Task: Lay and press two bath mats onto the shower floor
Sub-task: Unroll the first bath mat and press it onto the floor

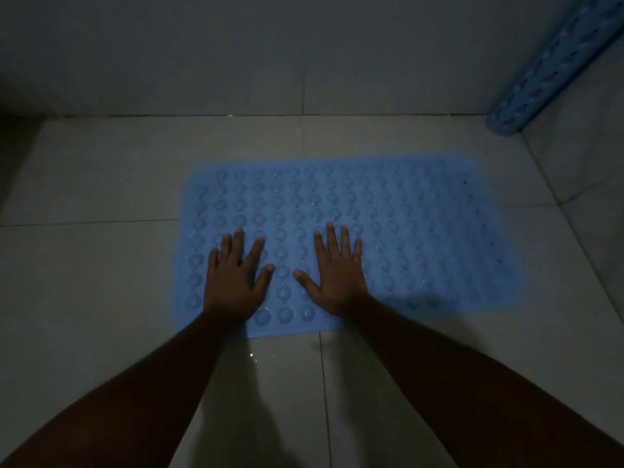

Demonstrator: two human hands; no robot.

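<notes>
The task is about half done, as I judge it. The first bath mat (388, 224), a light blue one with rows of round bumps, lies flat on the shower floor (101, 265), in the middle part of it and a little toward the far wall (236, 45). Its long side runs along that wall, and no corner of it looks lifted (the light is weak, so small folds may escape me).

Both hands are on this mat. The left hand (233, 278) lies with straight, spread fingers on the mat's left end, near the mat's near edge. The right hand (337, 275) lies the same way just beside it, closer to the middle. Neither hand holds anything; the palms are down and released, and from the stretched arms I think they are pressing the mat onto the tiles. The right half of the mat has no hand on it, so I suppose the pressing must go on there.

The second bath mat (553, 62), of the same blue, is not yet laid. It stands in the far right corner of the floor, rolled or folded and leaning against the wall, well apart from the hands.

A few water drops (251, 354) shine on the floor just beside the near edge of the first mat, so the tiles are probably wet there.

What is left: to finish pressing the first mat, then to bring the second one, lay it and press it.
</notes>
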